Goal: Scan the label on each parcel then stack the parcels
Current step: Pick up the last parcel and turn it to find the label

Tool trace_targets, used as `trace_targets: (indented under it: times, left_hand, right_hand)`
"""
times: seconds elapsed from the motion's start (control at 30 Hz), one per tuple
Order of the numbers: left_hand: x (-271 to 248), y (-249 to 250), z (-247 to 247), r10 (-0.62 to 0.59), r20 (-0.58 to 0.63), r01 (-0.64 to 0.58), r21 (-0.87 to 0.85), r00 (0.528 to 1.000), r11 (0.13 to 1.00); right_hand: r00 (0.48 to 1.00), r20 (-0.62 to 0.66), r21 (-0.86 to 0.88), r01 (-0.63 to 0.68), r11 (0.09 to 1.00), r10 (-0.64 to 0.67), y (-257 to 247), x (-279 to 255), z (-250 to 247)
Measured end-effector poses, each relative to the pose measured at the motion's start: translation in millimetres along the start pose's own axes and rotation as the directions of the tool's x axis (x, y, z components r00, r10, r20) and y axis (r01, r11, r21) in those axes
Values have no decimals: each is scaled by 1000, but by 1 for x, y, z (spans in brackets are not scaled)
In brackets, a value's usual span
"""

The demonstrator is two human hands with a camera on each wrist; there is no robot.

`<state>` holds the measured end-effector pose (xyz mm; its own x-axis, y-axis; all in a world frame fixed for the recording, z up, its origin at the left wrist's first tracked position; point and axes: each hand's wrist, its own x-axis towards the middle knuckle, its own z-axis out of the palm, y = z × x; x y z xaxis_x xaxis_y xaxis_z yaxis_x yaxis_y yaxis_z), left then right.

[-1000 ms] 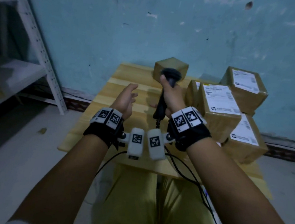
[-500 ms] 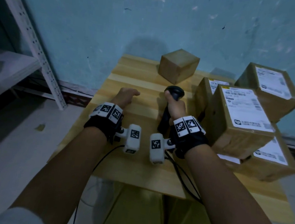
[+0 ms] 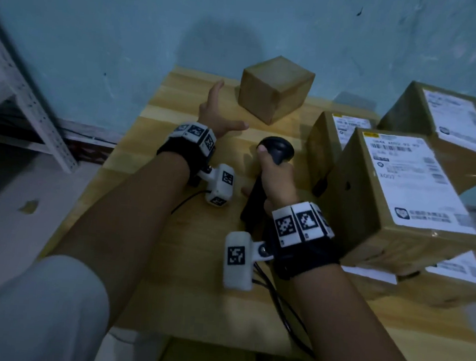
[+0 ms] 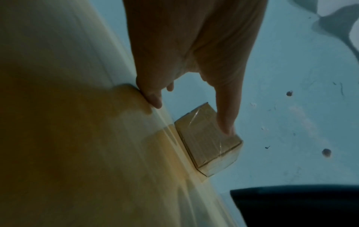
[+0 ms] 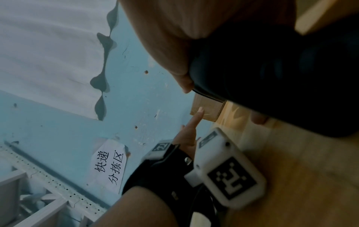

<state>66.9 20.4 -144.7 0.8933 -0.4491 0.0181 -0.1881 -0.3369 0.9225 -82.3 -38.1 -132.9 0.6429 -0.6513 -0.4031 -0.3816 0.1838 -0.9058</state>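
A small brown cube parcel (image 3: 275, 88) stands alone at the back of the wooden table (image 3: 169, 232), no label showing. My left hand (image 3: 218, 112) is spread open just left of it, fingers straight, a short gap from the box; in the left wrist view the parcel (image 4: 208, 145) lies just past my fingertips (image 4: 226, 129). My right hand (image 3: 274, 175) grips a black handheld scanner (image 3: 275, 152), head up, in the middle of the table. In the right wrist view the scanner (image 5: 272, 69) fills the upper right.
Several labelled brown parcels are piled at the right: a big one in front (image 3: 402, 194), another behind (image 3: 448, 129), a narrow one between (image 3: 330, 136), one underneath (image 3: 453, 274). The scanner cable (image 3: 280, 305) trails off the front edge. A white metal shelf (image 3: 22, 95) stands left.
My left hand opened from a loose curl and reached forward to the small cube parcel. My right hand with the scanner stayed about mid-table. The head view moved closer and lower.
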Motion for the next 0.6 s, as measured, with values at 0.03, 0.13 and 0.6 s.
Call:
trace_targets:
  times: [0.03, 0.13, 0.6]
  left_hand:
    - [8, 0, 2, 28, 9, -28, 45, 1000, 999]
    - [30, 5, 1, 60, 61, -68, 148, 996, 987]
    - [81, 53, 29, 241, 290, -374, 630, 926, 680]
  right_hand:
    - [1000, 0, 11, -11, 1000, 11, 0, 0, 0]
    - [1000, 14, 26, -22, 999, 22, 1, 2, -2]
    - [990, 97, 211, -123, 970, 105, 3, 7, -11]
